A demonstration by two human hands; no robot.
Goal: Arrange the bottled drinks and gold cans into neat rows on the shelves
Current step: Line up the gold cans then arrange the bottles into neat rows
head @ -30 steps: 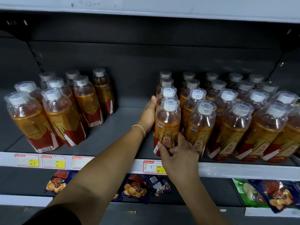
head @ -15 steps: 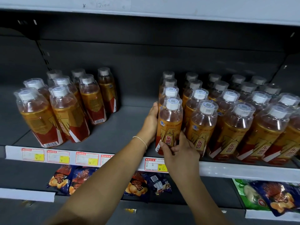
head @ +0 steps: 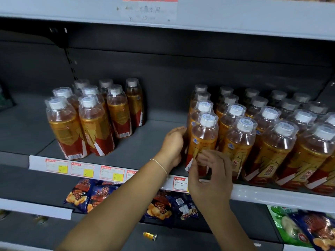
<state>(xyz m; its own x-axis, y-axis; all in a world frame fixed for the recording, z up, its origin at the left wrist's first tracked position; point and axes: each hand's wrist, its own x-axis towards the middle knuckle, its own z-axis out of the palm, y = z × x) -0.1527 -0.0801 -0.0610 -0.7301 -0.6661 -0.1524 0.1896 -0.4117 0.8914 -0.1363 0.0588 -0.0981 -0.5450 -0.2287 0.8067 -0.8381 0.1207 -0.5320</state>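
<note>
Dark grey shelf [head: 145,151] with white price rail [head: 272,195]. My left hand [head: 173,147] curls its fingers round the front bottle [head: 204,140], which stands at the left end of the bottle block [head: 272,142]. My right hand [head: 210,178] has its fingers apart before the label; I cannot tell if they touch it.

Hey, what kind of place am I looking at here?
Most likely a shop or supermarket aisle: metal shelves with price tags along the edge, rows of identical bottled drinks, and snack bags on the shelf below.

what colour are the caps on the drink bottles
The round plastic bottle caps are white, clearest in the head view.
</note>
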